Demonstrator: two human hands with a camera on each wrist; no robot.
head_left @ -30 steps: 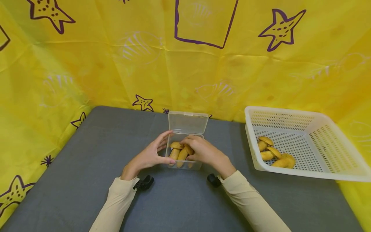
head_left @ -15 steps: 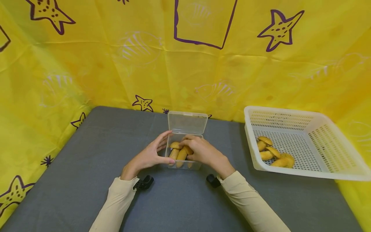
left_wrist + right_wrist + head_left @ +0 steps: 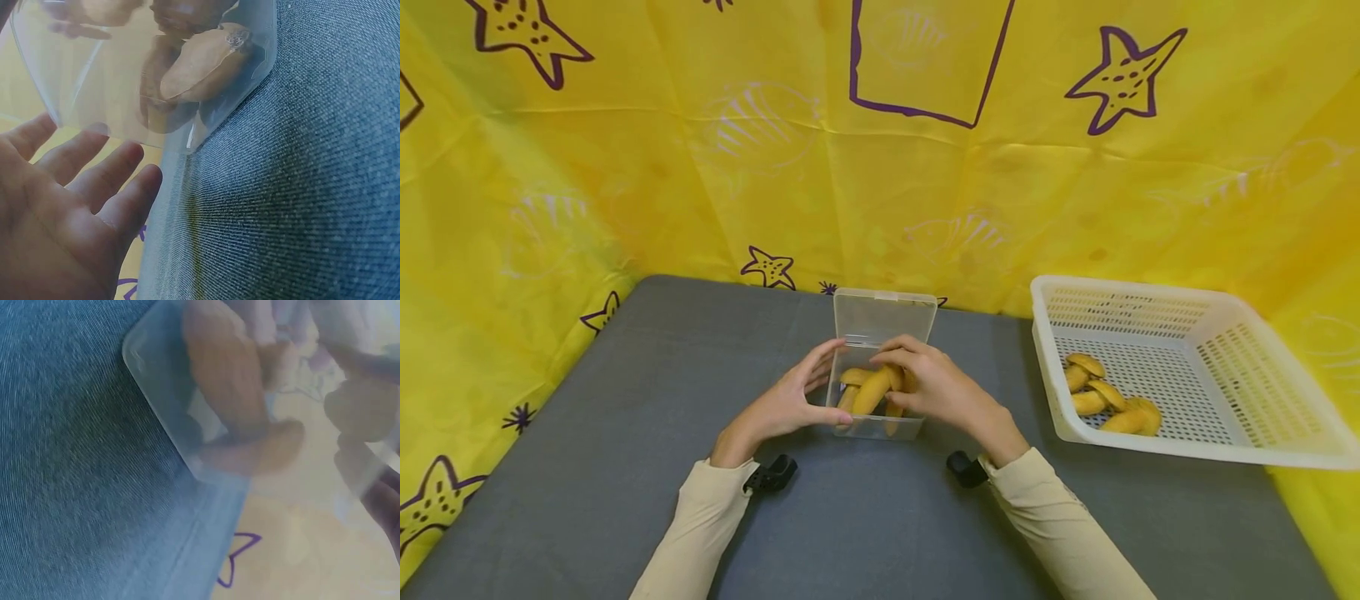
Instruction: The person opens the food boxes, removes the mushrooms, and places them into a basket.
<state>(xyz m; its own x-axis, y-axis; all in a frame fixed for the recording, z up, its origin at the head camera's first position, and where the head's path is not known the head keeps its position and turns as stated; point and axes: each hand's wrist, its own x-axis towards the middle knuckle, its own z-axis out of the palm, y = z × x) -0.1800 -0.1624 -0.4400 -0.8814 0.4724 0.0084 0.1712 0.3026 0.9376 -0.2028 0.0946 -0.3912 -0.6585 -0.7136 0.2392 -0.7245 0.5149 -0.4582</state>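
Note:
A clear plastic box [image 3: 868,429] stands on the table with its hinged lid [image 3: 885,318] raised at the back. My left hand [image 3: 778,410] holds the box by its left side, thumb at the front rim and fingertips at the back corner. Inside lie yellow-brown mushrooms; one mushroom [image 3: 852,377] sits at the left wall. My right hand [image 3: 943,390] reaches into the box and pinches the middle mushroom [image 3: 872,393] near its cap, its stem slanting toward the lower left. Under that hand a further mushroom [image 3: 893,414] is partly hidden. Through the clear wall, the left wrist view shows a mushroom stem [image 3: 203,65].
At the right stands a white perforated plastic basket [image 3: 1052,421] with several mushrooms [image 3: 1131,417] in its near left corner. A grey-blue cloth covers the table [image 3: 865,533]. Behind and at the sides hangs a yellow curtain [image 3: 662,192] printed with starfish and fish.
My right hand has risen slightly and shifted right. The middle mushroom has come up and tilted, overlapping the left one more. The left hand and box have stayed put.

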